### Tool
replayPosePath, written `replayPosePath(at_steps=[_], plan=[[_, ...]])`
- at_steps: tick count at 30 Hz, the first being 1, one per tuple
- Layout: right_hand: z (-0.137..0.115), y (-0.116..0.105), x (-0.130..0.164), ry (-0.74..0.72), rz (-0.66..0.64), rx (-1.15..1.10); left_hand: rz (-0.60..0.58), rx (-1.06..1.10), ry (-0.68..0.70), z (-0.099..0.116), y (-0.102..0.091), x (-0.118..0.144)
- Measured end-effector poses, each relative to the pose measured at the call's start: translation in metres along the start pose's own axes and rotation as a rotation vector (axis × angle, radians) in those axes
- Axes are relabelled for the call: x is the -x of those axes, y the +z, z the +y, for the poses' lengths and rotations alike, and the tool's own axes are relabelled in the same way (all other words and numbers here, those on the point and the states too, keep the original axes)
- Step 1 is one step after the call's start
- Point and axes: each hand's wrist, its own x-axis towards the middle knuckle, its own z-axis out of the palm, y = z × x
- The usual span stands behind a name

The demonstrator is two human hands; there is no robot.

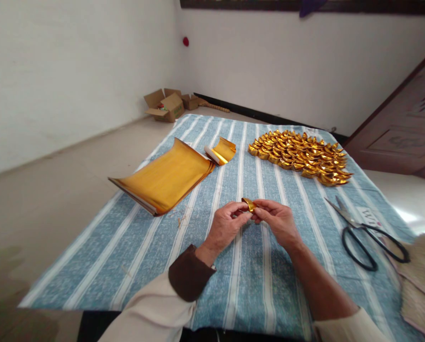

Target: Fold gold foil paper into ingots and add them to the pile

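Left hand and right hand meet fingertip to fingertip at centre, both pinched on one small folded gold paper piece. Stack of gold foil sheets at 10 o'clock; curled gold sheet at 11; heap of folded gold ingots at 1; black-handled scissors at 3, all on the blue striped cloth

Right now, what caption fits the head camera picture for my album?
Both hands, left hand and right hand, pinch a gold paper piece beside gold sheets and folded gold ingots.
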Motion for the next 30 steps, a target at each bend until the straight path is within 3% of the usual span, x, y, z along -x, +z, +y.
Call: replayPosePath(at_steps=[12, 30], plan=[[0.0041, 0.0016, -0.0016, -0.028, 0.018, -0.062, -0.012, -0.034, 0.023, -0.0095, -0.0012, -0.0015], [0.0047, 0.0018, -0.0001, -0.045, 0.025, -0.065, 0.031, -0.055, 0.046, -0.0034, 0.0001, -0.0008]])
